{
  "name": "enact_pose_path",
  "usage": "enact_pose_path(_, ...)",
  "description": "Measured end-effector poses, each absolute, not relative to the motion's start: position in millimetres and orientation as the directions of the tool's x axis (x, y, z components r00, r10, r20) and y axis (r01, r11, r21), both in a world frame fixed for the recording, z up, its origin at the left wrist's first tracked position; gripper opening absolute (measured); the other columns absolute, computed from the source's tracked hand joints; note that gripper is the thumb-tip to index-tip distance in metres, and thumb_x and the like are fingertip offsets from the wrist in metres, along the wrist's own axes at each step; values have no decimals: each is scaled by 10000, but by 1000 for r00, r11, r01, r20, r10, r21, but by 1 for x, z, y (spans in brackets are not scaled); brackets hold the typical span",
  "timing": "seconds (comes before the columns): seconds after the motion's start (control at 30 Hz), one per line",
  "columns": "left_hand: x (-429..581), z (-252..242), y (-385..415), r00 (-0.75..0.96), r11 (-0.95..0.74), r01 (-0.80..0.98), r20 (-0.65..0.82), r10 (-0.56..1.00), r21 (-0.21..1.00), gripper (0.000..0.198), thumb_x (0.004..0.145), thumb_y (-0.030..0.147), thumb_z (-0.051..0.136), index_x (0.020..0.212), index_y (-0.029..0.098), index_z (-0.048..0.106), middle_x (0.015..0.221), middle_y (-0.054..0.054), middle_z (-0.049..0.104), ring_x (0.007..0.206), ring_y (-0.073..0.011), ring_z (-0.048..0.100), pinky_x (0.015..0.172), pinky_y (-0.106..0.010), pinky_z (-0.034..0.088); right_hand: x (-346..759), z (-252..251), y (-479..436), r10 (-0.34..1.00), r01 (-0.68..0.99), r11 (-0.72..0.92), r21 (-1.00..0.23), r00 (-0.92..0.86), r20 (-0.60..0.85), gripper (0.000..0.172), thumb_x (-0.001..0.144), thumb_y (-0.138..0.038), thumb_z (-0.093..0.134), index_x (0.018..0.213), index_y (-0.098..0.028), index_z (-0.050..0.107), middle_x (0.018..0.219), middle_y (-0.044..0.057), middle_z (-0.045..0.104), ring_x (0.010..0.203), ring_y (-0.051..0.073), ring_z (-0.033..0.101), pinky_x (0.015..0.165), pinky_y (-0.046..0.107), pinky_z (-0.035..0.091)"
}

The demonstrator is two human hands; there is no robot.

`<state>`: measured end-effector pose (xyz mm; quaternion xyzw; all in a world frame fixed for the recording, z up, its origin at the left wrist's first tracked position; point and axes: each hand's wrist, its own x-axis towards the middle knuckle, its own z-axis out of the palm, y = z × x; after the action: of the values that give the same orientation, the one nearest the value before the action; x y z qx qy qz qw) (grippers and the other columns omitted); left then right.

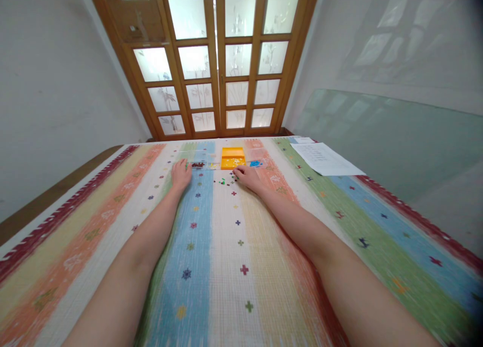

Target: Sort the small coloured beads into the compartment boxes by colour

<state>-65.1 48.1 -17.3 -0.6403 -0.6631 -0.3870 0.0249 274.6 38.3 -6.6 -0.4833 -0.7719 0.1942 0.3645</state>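
Observation:
My left hand (181,174) lies on the striped cloth with its fingers stretched forward and slightly apart. Beside its fingertips is a heap of small dark brown pieces (198,165), seemingly in a clear bag. My right hand (246,177) has its thumb and fingers drawn together in a pinch, just in front of an open yellow box (233,153). Anything between those fingertips is too small to make out. Pale bits lie in the box's near half. Between the hands, several tiny green and dark pieces (223,182) are scattered on the cloth.
Small blue pieces (255,163) lie right of the box, and a few yellow pieces (213,165) left of it. A printed paper sheet (326,158) rests at the far right. The striped tablecloth (226,286) covers the table, with wooden glazed doors (218,85) behind.

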Motion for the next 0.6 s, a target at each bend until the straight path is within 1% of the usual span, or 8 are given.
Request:
enact_pose_path(0.1,-58,-14,42,-228,-60,869,506,832,491,514,996,398,502,1416,130,628,1568,-207,532,1480,-361,447,1264,-596,300,275,-7,39,888,606,457,-651,-267,374,271,997,-301,543,827,-189,722,874,46,748,815,191,631,712,275,381)
enact_pose_path(0.17,-48,-9,37,-176,-114,865,509,843,488,494,986,384,525,1405,152,641,1561,-193,543,1478,-362,452,1264,-598,304,275,-7,39,890,607,453,-653,-268,368,275,1001,-300,543,820,-191,718,869,42,747,808,189,626,709,272,380)
enact_pose_path(0.2,-43,-7,34,-98,-184,860,508,856,476,463,985,371,528,1379,170,665,1518,-175,588,1451,-348,485,1257,-583,327,275,-7,38,890,605,454,-653,-269,369,278,1003,-298,541,817,-191,717,863,40,746,802,188,624,707,270,378)
enact_pose_path(0.27,-30,-1,27,132,-374,820,494,859,432,384,989,346,524,1281,210,732,1378,-128,695,1354,-306,576,1226,-527,395,275,-6,38,886,601,462,-653,-271,377,280,1004,-292,542,812,-191,718,853,38,745,791,188,623,701,270,375)
enact_pose_path(0.33,-17,4,20,330,-529,755,473,817,388,338,995,339,518,1178,236,783,1256,-93,751,1252,-275,636,1178,-484,452,275,-7,39,885,600,463,-652,-270,380,270,1002,-285,546,825,-191,727,861,39,751,795,188,629,703,270,376)
enact_pose_path(0.47,6,10,7,506,-645,689,418,755,331,305,989,341,548,1119,262,812,1158,-61,779,1158,-260,662,1120,-462,491,275,-8,41,886,605,460,-650,-270,376,256,998,-278,552,858,-191,748,896,42,767,817,190,641,724,274,391)
enact_pose_path(0.6,16,11,0,599,-689,681,351,720,251,287,978,307,568,1117,279,818,1126,-59,774,1135,-260,648,1090,-452,497,275,-9,41,877,605,477,-638,-275,395,275,999,-283,550,832,-185,745,873,41,762,797,186,635,714,277,386)
